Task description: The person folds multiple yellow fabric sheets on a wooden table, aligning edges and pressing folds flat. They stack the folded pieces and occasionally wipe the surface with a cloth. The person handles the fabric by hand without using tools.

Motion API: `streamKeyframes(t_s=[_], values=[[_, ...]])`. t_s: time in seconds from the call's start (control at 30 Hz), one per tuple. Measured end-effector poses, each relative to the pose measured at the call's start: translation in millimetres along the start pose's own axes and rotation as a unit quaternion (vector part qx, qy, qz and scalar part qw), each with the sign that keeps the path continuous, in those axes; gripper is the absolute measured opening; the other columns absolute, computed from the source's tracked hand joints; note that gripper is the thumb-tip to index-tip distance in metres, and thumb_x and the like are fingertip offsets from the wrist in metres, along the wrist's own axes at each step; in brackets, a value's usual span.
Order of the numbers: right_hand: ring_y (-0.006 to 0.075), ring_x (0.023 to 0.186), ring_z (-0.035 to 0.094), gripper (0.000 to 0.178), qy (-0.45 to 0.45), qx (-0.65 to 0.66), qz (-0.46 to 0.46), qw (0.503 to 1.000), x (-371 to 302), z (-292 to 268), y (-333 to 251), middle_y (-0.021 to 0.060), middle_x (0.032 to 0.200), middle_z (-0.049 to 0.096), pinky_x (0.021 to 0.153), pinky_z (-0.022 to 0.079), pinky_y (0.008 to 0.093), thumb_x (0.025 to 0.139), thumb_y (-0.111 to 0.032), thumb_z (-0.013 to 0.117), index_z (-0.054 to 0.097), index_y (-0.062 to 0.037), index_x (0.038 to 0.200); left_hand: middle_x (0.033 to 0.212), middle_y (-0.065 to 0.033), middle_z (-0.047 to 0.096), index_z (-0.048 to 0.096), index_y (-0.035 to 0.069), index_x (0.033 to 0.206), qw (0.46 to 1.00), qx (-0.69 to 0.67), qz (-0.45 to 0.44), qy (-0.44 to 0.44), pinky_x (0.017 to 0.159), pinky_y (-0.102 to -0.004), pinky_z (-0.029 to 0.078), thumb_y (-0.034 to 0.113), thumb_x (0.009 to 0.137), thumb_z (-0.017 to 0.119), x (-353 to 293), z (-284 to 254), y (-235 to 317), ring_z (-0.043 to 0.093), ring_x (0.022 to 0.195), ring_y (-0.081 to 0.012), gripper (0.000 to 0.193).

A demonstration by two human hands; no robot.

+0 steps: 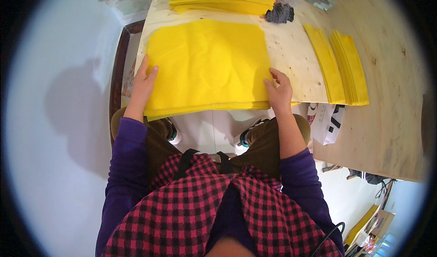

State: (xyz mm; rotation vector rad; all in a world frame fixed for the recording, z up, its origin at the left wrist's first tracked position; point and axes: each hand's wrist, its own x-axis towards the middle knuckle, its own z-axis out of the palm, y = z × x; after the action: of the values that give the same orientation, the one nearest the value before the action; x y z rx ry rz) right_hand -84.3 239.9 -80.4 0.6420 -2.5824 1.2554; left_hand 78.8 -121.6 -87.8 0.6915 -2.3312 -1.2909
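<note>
A stack of yellow cloth sheets [207, 68] lies in front of me, its near edge hanging a little over the edge of the wooden table. Against its left side rests my left hand [143, 84], fingers stretched forward and thumb apart on the cloth. My right hand [279, 89] touches the right side, its fingers loosely bent and the thumb apart from them. Neither hand grips the stack; both lie along its edges. The sheets look nearly even, with several layers showing at the near edge.
Behind lies another thick yellow cloth stack [218, 0], with a dark grey crumpled cloth [279, 13] beside it. Two narrow yellow folded piles [339, 68] lie at the right, by an upright wooden panel [382, 88]. A white bag [328, 125] is below the table edge. A white wall [68, 134] stands left.
</note>
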Motion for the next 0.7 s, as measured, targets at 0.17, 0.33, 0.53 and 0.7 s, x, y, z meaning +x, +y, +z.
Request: streamKeyframes(t_s=[0.17, 0.33, 0.53, 0.7], values=[[0.015, 0.077, 0.055, 0.035, -0.006, 0.102, 0.095, 0.99, -1, 1, 1, 0.006, 0.088, 0.059, 0.073, 0.048, 0.0266, 0.078, 0.0, 0.066, 0.061, -0.0025, 0.113, 0.142, -0.0194, 0.042, 0.032, 0.004, 0.144, 1.0, -0.026, 0.0, -0.011, 0.107, -0.0318, 0.031, 0.024, 0.094, 0.054, -4, -3, 8, 0.041, 0.131, -0.0265, 0.058], [0.0055, 0.062, 0.046, 0.034, -0.02, 0.115, 0.099, 0.988, -3, -2, -1, -0.003, 0.073, 0.052, 0.058, 0.042, 0.0204, 0.08, 0.001, 0.065, 0.061, -0.0045, 0.113, 0.146, -0.0149, 0.037, 0.031, 0.009, 0.146, 0.996, -0.065, -0.043, -0.038, 0.106, -0.0305, 0.031, 0.019, 0.095, 0.054, -3, -4, 8, 0.039, 0.131, -0.0221, 0.058], [0.0074, 0.064, 0.046, 0.034, -0.042, 0.09, 0.119, 0.988, -5, -7, -4, -0.0012, 0.074, 0.052, 0.061, 0.043, 0.0216, 0.08, 0.0, 0.066, 0.06, -0.0039, 0.114, 0.145, -0.0148, 0.038, 0.031, 0.009, 0.146, 0.999, -0.028, -0.026, -0.019, 0.105, -0.0305, 0.032, 0.019, 0.094, 0.055, 1, -3, -1, 0.04, 0.13, -0.0217, 0.058], [0.0089, 0.068, 0.05, 0.029, 0.022, 0.152, 0.073, 0.985, -1, -6, 3, 0.0016, 0.079, 0.058, 0.065, 0.045, 0.0222, 0.084, -0.004, 0.064, 0.06, -0.0012, 0.113, 0.14, -0.0197, 0.044, 0.032, 0.008, 0.145, 0.999, -0.031, -0.017, -0.006, 0.105, -0.0328, 0.034, 0.02, 0.091, 0.058, -1, -2, 5, 0.043, 0.129, -0.028, 0.061]])
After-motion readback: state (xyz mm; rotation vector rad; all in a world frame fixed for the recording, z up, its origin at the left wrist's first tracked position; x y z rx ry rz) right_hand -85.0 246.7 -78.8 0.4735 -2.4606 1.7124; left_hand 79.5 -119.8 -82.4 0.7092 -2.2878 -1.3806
